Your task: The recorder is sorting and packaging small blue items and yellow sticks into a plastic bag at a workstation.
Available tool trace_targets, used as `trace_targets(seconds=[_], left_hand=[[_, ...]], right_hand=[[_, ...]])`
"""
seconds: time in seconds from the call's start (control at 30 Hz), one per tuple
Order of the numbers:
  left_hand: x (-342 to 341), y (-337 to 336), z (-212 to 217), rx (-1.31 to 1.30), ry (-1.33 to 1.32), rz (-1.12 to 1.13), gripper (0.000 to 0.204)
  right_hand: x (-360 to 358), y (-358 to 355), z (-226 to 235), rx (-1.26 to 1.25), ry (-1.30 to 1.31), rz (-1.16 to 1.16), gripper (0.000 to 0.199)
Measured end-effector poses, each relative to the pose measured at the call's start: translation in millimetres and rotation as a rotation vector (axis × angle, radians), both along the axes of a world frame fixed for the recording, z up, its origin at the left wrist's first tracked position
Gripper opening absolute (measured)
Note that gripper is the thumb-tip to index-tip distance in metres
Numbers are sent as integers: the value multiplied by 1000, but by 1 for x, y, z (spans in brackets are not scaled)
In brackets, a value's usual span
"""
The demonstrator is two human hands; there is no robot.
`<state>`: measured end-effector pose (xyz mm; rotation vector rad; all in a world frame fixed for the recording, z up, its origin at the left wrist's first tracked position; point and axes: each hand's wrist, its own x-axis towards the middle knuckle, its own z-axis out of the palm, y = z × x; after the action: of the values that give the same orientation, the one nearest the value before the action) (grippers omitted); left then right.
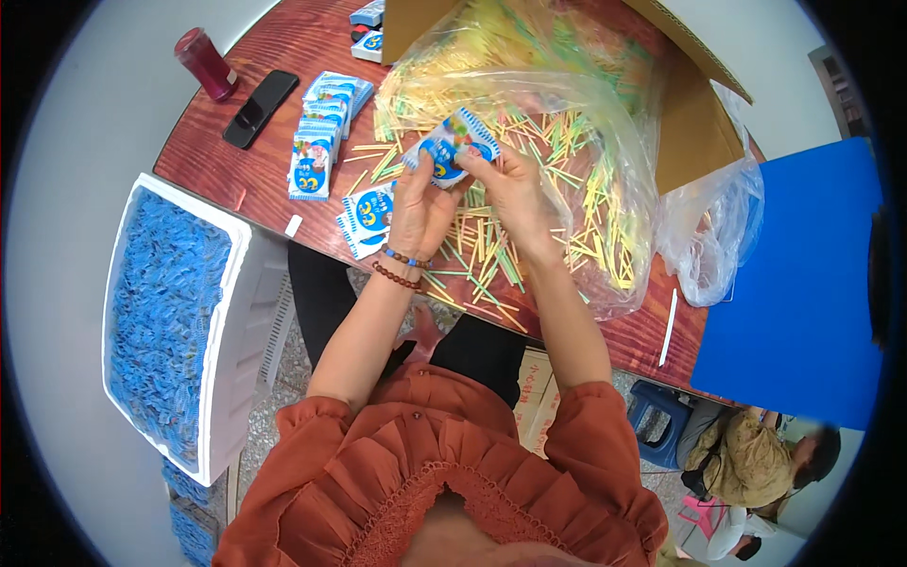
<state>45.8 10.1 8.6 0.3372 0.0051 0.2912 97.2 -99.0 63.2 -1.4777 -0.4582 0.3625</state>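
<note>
Packet (447,145): blue and white, held between both hands over scattered sticks (491,255); long axis seems to slant from near left to far right.
Left hand (425,210): closed on the packet's near left side.
Right hand (518,194): thumb on the packet's face, pinching its near right side.
Nearer hand: neither, both touch it.
Packet row (315,156): farther left on the table (255,184), nearer the left hand.
Loose packets (367,217): just left of the left wrist.

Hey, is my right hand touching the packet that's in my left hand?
Touching. The head view shows the right hand with its thumb lying over the front of the packet.
</note>
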Motion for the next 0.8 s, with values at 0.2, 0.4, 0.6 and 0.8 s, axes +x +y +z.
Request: trace_targets(seconds=[0.2,0.4,0.6,0.8], left_hand=[[-31,50,5,355,174,205,18],[-83,100,-8,493,547,579,26],[-95,137,-33,1533,726,927,48],[-91,129,-37,1879,833,892,50]], right_hand=[[16,35,1,-68,10,201,17],[1,120,-22,-203,-160,354,24],[5,181,-43,-652,-476,300,35],[25,106,-23,-705,-524,43,37]])
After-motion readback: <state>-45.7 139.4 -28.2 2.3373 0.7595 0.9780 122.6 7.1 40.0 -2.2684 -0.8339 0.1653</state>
